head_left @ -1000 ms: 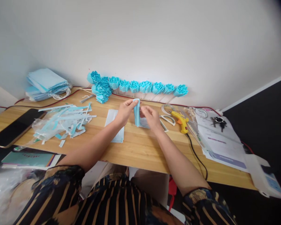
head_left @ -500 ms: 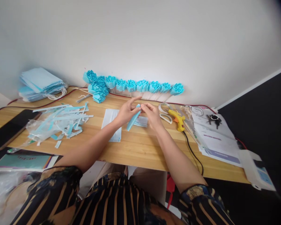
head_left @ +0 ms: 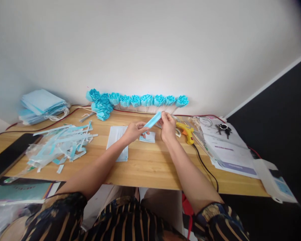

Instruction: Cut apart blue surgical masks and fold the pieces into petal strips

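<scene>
Two bare hands hold a pale blue strip point(head_left: 153, 121) in the air above a wooden counter point(head_left: 145, 169), a few steps from where I stand. The left hand point(head_left: 134, 132) pinches the lower end between thumb and fingers; the right hand point(head_left: 169, 127) pinches the other, so the strip slants upward to the right. Just below it lies a small stack of blue-and-white pieces point(head_left: 148, 137), and near the left wrist a flat face mask point(head_left: 113, 135) rests on the wood, partly hidden by the forearm.

Behind the hands, blue flowers point(head_left: 146, 100) line up along the white wall point(head_left: 150, 50), those at the left end bunched together. To the left are a pile of masks point(head_left: 43, 104), a tangle of cut strips point(head_left: 76, 142) and a dark phone point(head_left: 10, 155). To the right, a yellow glue gun point(head_left: 189, 132) trails its black cord point(head_left: 205, 165) beside printed papers point(head_left: 230, 150), where a bunch of keys point(head_left: 223, 129) sits.
</scene>
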### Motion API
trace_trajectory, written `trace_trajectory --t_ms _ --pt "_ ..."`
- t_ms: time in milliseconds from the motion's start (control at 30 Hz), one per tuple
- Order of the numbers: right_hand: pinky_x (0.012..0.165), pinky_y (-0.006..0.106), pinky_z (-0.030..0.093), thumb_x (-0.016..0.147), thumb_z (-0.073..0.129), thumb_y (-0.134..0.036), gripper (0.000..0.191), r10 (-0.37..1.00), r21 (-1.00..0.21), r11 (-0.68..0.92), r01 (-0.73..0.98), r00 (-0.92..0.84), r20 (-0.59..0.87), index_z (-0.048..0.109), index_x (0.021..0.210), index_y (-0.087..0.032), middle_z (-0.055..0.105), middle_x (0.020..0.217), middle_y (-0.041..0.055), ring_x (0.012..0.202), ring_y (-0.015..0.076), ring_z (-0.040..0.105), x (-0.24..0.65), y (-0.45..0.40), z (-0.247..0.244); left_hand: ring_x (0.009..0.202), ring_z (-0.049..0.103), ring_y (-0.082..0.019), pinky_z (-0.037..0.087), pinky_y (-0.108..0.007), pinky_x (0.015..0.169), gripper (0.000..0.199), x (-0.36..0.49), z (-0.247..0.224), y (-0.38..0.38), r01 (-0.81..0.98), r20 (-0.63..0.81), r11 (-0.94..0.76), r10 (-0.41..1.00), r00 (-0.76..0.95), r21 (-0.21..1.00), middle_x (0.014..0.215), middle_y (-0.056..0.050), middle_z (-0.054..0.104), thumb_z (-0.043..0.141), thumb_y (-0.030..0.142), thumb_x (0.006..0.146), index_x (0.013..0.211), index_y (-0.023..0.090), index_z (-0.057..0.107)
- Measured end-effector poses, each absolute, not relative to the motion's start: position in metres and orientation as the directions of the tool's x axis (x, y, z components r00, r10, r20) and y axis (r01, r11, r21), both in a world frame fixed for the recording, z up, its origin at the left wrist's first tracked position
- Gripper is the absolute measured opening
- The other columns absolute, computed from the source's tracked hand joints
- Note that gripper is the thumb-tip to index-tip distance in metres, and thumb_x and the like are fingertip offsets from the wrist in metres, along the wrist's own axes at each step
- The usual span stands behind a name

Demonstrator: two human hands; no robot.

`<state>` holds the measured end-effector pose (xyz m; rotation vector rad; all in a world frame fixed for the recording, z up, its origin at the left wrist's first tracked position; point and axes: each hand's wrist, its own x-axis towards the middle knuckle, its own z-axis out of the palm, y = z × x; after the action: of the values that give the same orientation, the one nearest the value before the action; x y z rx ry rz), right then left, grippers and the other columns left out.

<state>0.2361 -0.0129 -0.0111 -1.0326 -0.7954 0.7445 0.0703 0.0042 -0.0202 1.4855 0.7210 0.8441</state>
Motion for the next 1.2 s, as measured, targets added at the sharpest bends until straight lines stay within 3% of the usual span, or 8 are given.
trace_trajectory --t_ms 67,167,300,433,567,833,1200 --pt "0.065 0.023 0.051 0.067 0.072 -0.065 0.045 0.867 -0.920 0.329 -0.215 0.455 0.204 0.061 0.080 -0.023 0.061 0.074 -0.0029 0.070 0.0125 0.058 0.235 -0.015 -0.010 0.051 0.061 -0.011 0.046 -0.021 0.049 0.030 0.071 -0.021 0.005 -0.033 0.075 -0.068 0.850 0.521 0.997 0.068 -0.005 0.072 0.077 0.041 0.072 0.077 0.013 0.066" --pt "0.070 0.025 0.055 0.067 0.072 -0.067 0.049 0.941 -0.913 0.280 -0.297 0.272 0.200 0.065 0.092 -0.025 0.068 0.087 -0.0012 0.082 0.0142 0.064 0.228 -0.018 -0.010 0.048 0.059 -0.009 0.048 -0.022 0.051 0.031 0.072 -0.020 0.006 -0.107 0.081 -0.033 0.872 0.482 0.994 0.066 -0.003 0.070 0.078 0.039 0.072 0.076 0.012 0.064" --pt "0.075 0.031 0.057 0.063 0.082 -0.052 0.041 0.983 -0.947 0.177 -0.269 0.086 0.160 0.067 0.090 -0.023 0.074 0.091 0.0010 0.083 0.0174 0.068 0.215 -0.021 -0.014 0.047 0.058 -0.008 0.049 -0.021 0.051 0.033 0.073 -0.018 0.008 -0.195 0.110 -0.027 0.896 0.431 0.980 0.063 0.000 0.067 0.079 0.040 0.071 0.075 0.012 0.061" --pt "0.075 0.035 0.058 0.058 0.085 -0.042 0.036 0.967 -0.962 0.162 -0.220 0.231 0.110 0.071 0.082 -0.019 0.075 0.077 0.0023 0.075 0.0200 0.070 0.212 -0.019 -0.019 0.045 0.058 -0.008 0.045 -0.020 0.047 0.033 0.074 -0.017 0.007 -0.107 0.059 -0.004 0.857 0.511 0.994 0.061 0.001 0.066 0.075 0.042 0.074 0.076 0.013 0.059" --pt "0.072 0.034 0.059 0.058 0.086 -0.042 0.033 0.945 -0.946 0.204 -0.253 0.302 0.123 0.071 0.076 -0.019 0.073 0.070 0.0000 0.070 0.0189 0.070 0.215 -0.017 -0.021 0.042 0.055 -0.006 0.039 -0.017 0.042 0.026 0.072 -0.014 0.004 -0.013 0.077 -0.084 0.827 0.557 0.996 0.061 0.002 0.064 0.068 0.038 0.081 0.077 0.015 0.056" --pt "0.058 0.021 0.056 0.052 0.091 -0.039 0.034 0.914 -0.883 0.247 -0.399 0.398 0.077 0.070 0.070 -0.019 0.073 0.068 -0.0009 0.068 0.0140 0.071 0.221 -0.015 -0.015 0.044 0.053 -0.006 0.038 -0.017 0.044 0.022 0.071 -0.014 -0.001 0.067 0.133 -0.220 0.775 0.617 0.973 0.064 0.002 0.065 0.060 0.036 0.085 0.079 0.016 0.055" --pt "0.056 0.021 0.056 0.067 0.084 -0.034 0.023 0.889 -0.861 0.247 -0.445 0.457 0.020 0.067 0.073 -0.019 0.072 0.067 -0.0029 0.062 0.0124 0.071 0.227 -0.011 -0.012 0.042 0.051 -0.006 0.038 -0.018 0.043 0.020 0.071 -0.010 -0.004 0.169 0.141 -0.298 0.785 0.603 0.939 0.061 0.004 0.063 0.059 0.033 0.086 0.076 0.016 0.055"
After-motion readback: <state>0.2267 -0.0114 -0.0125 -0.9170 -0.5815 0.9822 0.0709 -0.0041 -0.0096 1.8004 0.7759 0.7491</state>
